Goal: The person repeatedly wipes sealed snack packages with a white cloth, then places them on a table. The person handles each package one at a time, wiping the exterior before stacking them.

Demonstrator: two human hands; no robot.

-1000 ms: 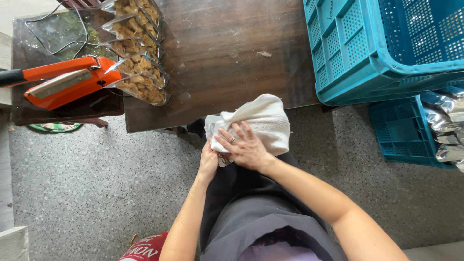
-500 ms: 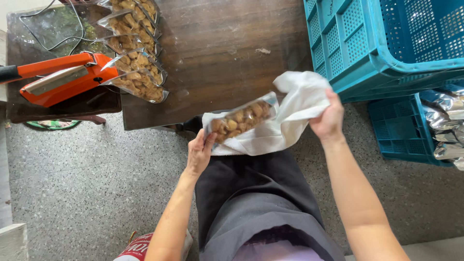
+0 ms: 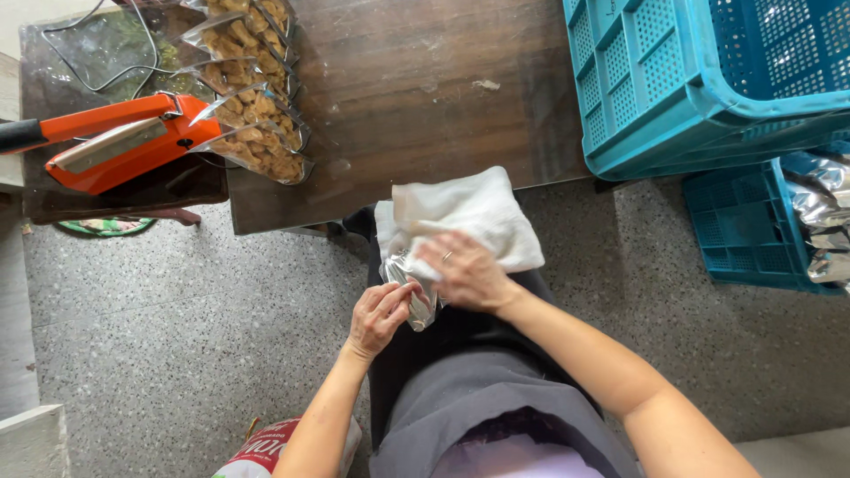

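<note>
Over the lap, just off the wooden surface (image 3: 425,97): left hand (image 3: 379,317) with grip pinched on silvery pouch (image 3: 409,285), right hand (image 3: 467,273) pressing white cloth (image 3: 469,212) flat against it, fingers spread.

a white cloth (image 3: 469,217) lies under the right hand (image 3: 465,273), a silvery pouch (image 3: 409,285) beside the left hand (image 3: 379,314), teal perforated crates (image 3: 655,80) beyond, an orange sealer (image 3: 124,142) far left.

left hand (image 3: 379,315) curled, pinching; right hand (image 3: 465,273) flat, pressing down
</note>
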